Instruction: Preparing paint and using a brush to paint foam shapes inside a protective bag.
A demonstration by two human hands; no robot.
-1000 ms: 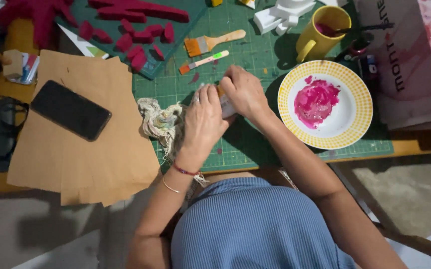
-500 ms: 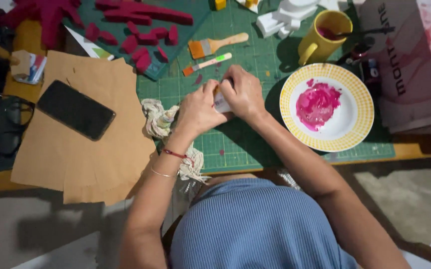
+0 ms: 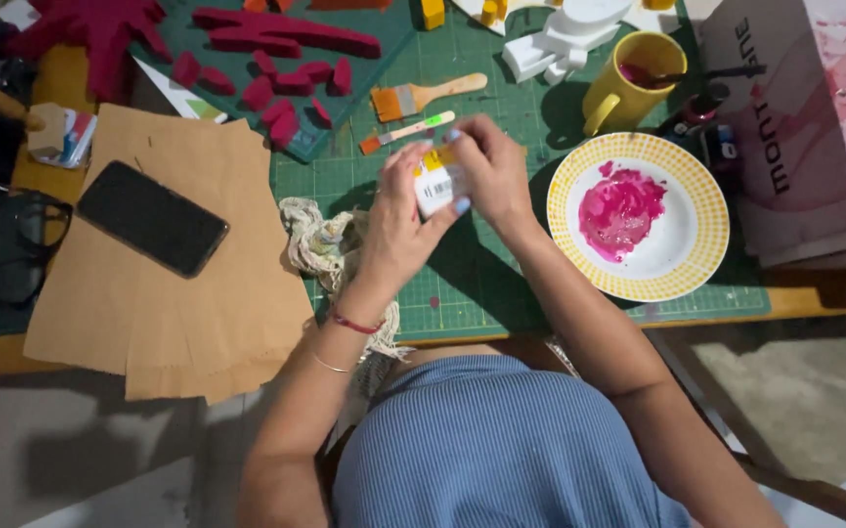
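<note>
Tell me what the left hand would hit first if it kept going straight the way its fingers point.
The left hand points up and away across the green cutting mat. Past the small tube it grips, the first thing looks to be the small green-handled brush, though height above the mat is unclear.

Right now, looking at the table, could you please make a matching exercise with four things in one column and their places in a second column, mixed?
Things:
1. small white bottle
2. black phone
3. pink paint
4. yellow mug

Places:
A. on the brown paper
B. on the yellow-rimmed plate
C. between the left hand and the right hand
D. on the green cutting mat, behind the plate

Pairs: 1-C, 2-A, 3-B, 4-D
</note>
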